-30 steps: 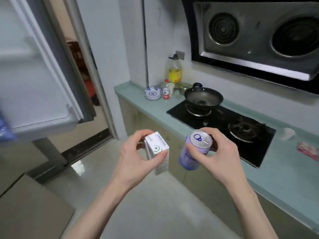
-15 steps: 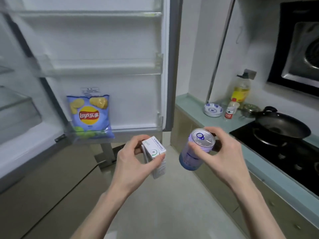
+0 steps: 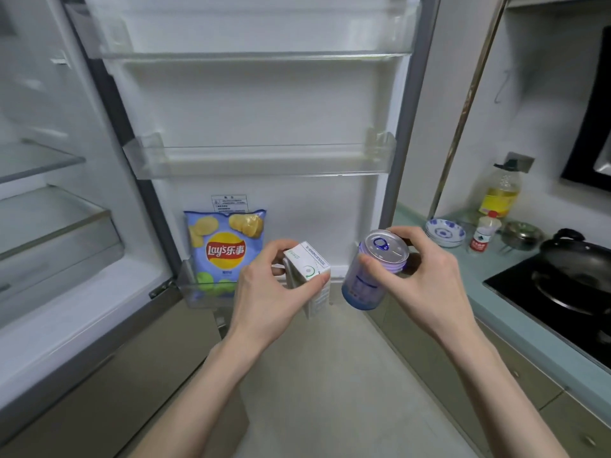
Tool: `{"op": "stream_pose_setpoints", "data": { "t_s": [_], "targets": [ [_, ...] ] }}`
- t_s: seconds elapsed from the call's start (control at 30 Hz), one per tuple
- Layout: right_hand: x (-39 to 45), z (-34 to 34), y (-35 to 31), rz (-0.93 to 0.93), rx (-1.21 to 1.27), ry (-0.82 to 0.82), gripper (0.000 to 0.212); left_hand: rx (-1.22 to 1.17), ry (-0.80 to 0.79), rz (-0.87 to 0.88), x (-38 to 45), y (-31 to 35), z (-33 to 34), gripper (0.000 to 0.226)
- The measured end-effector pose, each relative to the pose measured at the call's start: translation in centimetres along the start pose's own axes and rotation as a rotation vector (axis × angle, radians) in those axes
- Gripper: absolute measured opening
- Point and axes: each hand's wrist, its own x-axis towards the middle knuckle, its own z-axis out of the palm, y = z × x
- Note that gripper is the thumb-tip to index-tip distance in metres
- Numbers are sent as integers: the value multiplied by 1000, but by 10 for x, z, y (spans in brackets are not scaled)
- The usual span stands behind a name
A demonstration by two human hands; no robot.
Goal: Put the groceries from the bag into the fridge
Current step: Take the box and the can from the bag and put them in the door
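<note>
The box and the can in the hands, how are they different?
The white box has flat sides and corners; the blue can is round with a silver top. The left hand grips the box, the right hand grips the can. Both tilt, held before the open fridge door.

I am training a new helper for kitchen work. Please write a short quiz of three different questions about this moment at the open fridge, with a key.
1. True or false: the bag of crisps already stands in the lowest door shelf of the fridge.
2. Which hand holds the can? A) left hand B) right hand C) neither
3. Fill in: the left hand grips a small white ____.

Key:
1. True. The bag stands upright in the lowest door shelf.
2. B. The right hand grips the can near its top; the pull tab shows.
3. Carton. It is held in front of the door, not yet on a shelf.
</note>
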Motion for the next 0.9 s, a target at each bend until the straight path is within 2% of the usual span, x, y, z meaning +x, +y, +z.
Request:
{"op": "stream_pose_setpoints", "data": {
  "t_s": [0.3,0.53,0.7,0.9],
  "targets": [
    [51,38,20,1,40,-30,39,-3,-16,-12,63,-24,4,56],
    [88,64,48,11,79,-105,40,-22,-90,-45,98,-45,17,58],
    [100,80,76,-6,4,-159,44,-22,-105,-82,111,-73,33,62],
    [99,93,101,33,-93,-218,46,-14,-235,-117,115,-90,49,62]
  ]
}}
